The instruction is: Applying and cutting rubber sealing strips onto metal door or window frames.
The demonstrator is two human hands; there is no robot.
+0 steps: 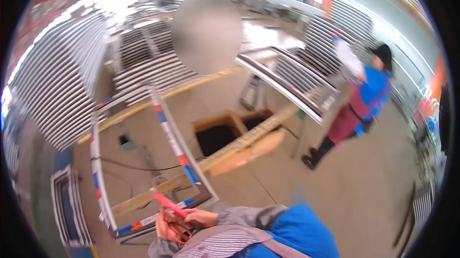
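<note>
Currently | right hand (202,217): fingers closed on flat pink strip (167,202) | left hand (165,227): fingers curled by thin red loops (178,233), hold unclear | strip: at near end of tape-marked rectangular metal frame (184,155)

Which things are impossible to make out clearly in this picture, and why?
All in the head view:
Long pinkish-red strip: its kind; blur, and the right hand covers its lower end.
Open brown box: its contents; darkness and blur.
Co-worker in blue and maroon: the raised hand; motion blur.
Grey left sleeve: cut off by lower edge.
</note>
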